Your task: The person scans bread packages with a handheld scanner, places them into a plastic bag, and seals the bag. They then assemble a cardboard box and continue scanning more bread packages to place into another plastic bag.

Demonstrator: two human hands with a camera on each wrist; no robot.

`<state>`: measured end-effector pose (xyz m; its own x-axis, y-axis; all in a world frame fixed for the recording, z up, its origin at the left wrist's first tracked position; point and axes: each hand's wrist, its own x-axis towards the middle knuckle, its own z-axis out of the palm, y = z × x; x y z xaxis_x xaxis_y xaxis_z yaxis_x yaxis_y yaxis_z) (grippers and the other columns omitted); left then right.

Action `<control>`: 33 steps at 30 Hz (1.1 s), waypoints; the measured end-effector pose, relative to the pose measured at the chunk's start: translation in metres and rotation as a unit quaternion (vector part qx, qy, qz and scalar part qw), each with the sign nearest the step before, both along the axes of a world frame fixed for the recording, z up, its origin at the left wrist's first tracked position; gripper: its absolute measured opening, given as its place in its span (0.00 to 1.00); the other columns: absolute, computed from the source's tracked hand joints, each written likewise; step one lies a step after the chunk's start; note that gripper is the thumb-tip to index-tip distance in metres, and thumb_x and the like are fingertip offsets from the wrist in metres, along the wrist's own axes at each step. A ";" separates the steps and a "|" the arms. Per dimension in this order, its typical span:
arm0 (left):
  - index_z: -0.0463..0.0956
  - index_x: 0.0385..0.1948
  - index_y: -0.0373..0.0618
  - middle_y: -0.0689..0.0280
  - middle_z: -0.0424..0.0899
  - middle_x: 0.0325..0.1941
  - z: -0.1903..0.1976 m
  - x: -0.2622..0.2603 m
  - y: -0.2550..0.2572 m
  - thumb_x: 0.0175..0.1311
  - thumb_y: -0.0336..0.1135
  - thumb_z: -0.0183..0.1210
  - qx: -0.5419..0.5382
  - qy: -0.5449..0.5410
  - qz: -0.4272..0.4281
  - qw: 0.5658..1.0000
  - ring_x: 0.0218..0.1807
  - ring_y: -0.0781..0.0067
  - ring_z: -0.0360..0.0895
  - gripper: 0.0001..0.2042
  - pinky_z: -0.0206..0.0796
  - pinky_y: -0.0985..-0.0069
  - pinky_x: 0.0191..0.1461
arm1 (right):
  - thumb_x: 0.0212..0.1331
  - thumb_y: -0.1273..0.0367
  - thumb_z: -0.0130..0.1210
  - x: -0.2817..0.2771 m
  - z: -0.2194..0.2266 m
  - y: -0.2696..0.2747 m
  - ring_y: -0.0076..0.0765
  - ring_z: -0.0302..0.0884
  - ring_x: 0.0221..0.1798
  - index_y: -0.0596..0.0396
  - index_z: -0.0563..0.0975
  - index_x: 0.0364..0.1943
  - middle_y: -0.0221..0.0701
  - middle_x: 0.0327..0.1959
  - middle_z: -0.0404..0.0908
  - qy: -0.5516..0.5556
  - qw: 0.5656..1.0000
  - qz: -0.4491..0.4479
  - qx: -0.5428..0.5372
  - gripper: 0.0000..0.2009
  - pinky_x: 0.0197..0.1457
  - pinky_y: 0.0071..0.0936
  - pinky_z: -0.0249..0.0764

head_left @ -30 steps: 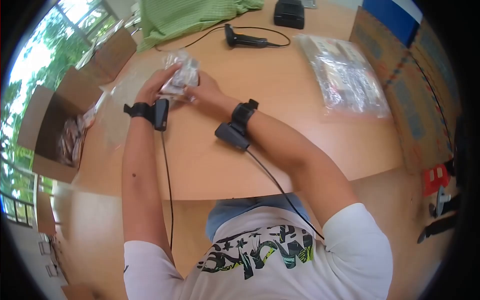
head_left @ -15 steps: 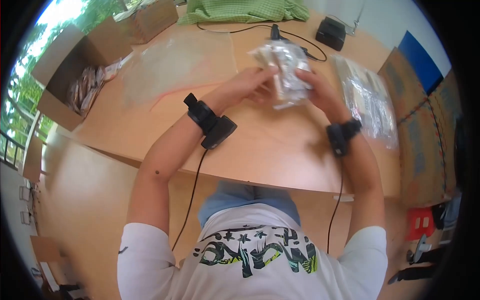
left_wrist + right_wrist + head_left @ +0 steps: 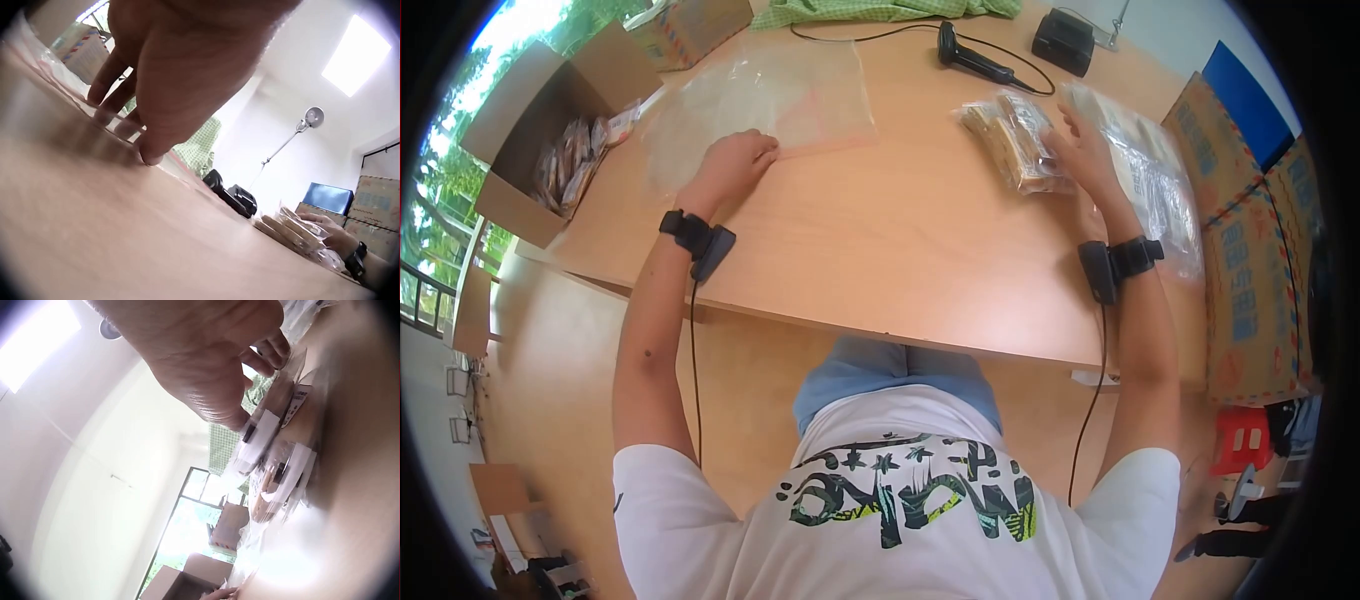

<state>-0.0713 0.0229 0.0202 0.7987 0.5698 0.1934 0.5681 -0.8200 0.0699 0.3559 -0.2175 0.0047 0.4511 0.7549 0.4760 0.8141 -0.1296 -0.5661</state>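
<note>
My left hand is low over the table at the near edge of a flat clear plastic bag with a pink strip. In the left wrist view its thumb and fingers pinch the bag's edge. My right hand is beside a small stack of clear-wrapped packets, its fingers loosely extended. The right wrist view shows the thumb right at the upper packet, which has a white label. Tan contents show through the wrapping.
A larger clear bag of packets lies right of my right hand. An open carton with several packets stands left. A barcode scanner, black device and green checked cloth are at the back. Cartons rise at the right edge.
Both hands held the packets at the left, then carried them right; they now lie on the table beside the larger bag. My left hand has let go and moved back left to the flat bag.
</note>
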 end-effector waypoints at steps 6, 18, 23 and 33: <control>0.80 0.37 0.42 0.63 0.85 0.40 0.017 0.019 -0.041 0.67 0.39 0.52 -0.085 -0.158 0.008 0.984 0.36 0.58 0.81 0.11 0.71 0.67 0.41 | 0.59 0.54 0.59 -0.054 0.031 -0.011 0.33 0.77 0.48 0.56 0.76 0.54 0.38 0.46 0.79 0.006 0.989 0.081 0.119 0.24 0.49 0.31 0.73; 0.74 0.40 0.38 0.59 0.81 0.45 -0.009 0.046 -0.098 0.69 0.29 0.51 -0.556 -0.764 -0.121 0.303 0.52 0.63 0.78 0.06 0.70 0.67 0.60 | 0.53 0.41 0.59 -0.186 0.035 0.031 0.39 0.75 0.53 0.59 0.51 0.69 0.48 0.53 0.73 0.424 0.829 0.341 -0.129 0.49 0.47 0.28 0.75; 0.73 0.41 0.38 0.59 0.81 0.44 -0.043 0.063 -0.180 0.71 0.31 0.49 -0.665 -0.682 -0.089 0.291 0.51 0.65 0.78 0.07 0.72 0.70 0.57 | 0.56 0.64 0.63 -0.196 0.012 0.048 0.29 0.77 0.40 0.59 0.58 0.65 0.37 0.45 0.76 0.483 0.815 0.320 0.005 0.35 0.42 0.25 0.74; 0.74 0.51 0.42 0.58 0.80 0.47 -0.026 0.006 -0.238 0.66 0.36 0.56 -0.343 -0.362 -0.155 0.853 0.42 0.61 0.80 0.15 0.73 0.72 0.46 | 0.55 0.70 0.62 -0.157 0.005 0.035 0.18 0.71 0.24 0.62 0.70 0.53 0.28 0.27 0.77 0.395 0.880 0.260 -0.044 0.22 0.22 0.16 0.65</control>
<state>-0.0656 -0.2151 -0.0060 0.7442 0.5305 0.4059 -0.0638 -0.5484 0.8338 0.1987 -0.1829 0.0099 0.1982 0.9752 0.0980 0.1332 0.0723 -0.9885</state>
